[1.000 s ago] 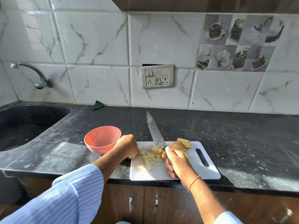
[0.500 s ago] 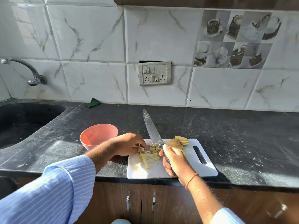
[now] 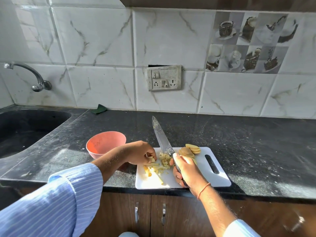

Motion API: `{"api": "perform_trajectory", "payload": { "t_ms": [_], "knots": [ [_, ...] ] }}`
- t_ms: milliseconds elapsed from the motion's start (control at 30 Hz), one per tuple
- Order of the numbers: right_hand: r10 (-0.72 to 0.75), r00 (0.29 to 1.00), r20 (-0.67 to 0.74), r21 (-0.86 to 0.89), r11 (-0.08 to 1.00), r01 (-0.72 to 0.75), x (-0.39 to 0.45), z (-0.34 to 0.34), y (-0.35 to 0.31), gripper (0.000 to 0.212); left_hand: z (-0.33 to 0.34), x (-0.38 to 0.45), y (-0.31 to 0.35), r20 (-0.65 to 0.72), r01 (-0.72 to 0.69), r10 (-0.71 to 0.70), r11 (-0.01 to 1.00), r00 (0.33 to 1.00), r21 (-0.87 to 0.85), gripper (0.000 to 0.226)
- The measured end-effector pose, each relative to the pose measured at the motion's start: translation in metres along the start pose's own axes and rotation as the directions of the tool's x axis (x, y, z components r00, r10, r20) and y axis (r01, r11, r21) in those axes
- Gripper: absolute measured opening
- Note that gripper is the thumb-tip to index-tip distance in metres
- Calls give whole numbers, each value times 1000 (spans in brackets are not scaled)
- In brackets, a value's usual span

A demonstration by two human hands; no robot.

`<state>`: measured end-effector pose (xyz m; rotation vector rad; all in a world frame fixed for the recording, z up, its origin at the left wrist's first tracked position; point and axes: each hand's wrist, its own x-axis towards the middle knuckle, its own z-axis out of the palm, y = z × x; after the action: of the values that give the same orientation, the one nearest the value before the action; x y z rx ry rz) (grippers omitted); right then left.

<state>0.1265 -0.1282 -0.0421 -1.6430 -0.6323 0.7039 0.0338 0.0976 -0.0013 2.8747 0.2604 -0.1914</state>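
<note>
2 hands at board (image 3: 220,180): L hand (image 3: 140,152) moved in from board edge since 1 s ago, now pinching potato sticks (image 3: 159,165) mid-board, R hand (image 3: 187,170) clenched on knife (image 3: 161,135), heel beside pile, prob. set for next crosscut, slices (image 3: 189,150) uncut yet.

You've got open surface (image 3: 256,151) right of the board (image 3: 222,180), back to the wall. On your left, the pink bowl (image 3: 97,153) sits just beside the board corner: tight. The knife (image 3: 162,139) slants up over the board's far edge, splitting it. Potato pieces (image 3: 159,166) litter its left half.
</note>
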Motion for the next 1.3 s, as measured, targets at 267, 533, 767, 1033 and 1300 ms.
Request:
{"api": "perform_trajectory", "payload": {
  "t_ms": [267,533,767,1033,1300],
  "knots": [
    [-22,999,25,9,1000,21,-4,-1,-4,43,12,-10,-17,-182,0,-47,968,982,-251,42],
    [-18,1000,20,23,1000,17,-1,-1,-1,43,14,-38,-4,-119,-256,254,967,960,-4,37],
    [-19,1000,24,26,999,18,-1,-2,-1,44,23,-34,8,-114,-252,268,958,957,138,26],
    [-10,999,31,44,999,9,-1,-2,-1,42,32,-24,-4,-265,-196,210,977,941,80,25],
    [-7,999,32,64,998,5,1,-3,0,42,20,-7,-26,-373,29,-5,998,928,58,19]
  ]
}}
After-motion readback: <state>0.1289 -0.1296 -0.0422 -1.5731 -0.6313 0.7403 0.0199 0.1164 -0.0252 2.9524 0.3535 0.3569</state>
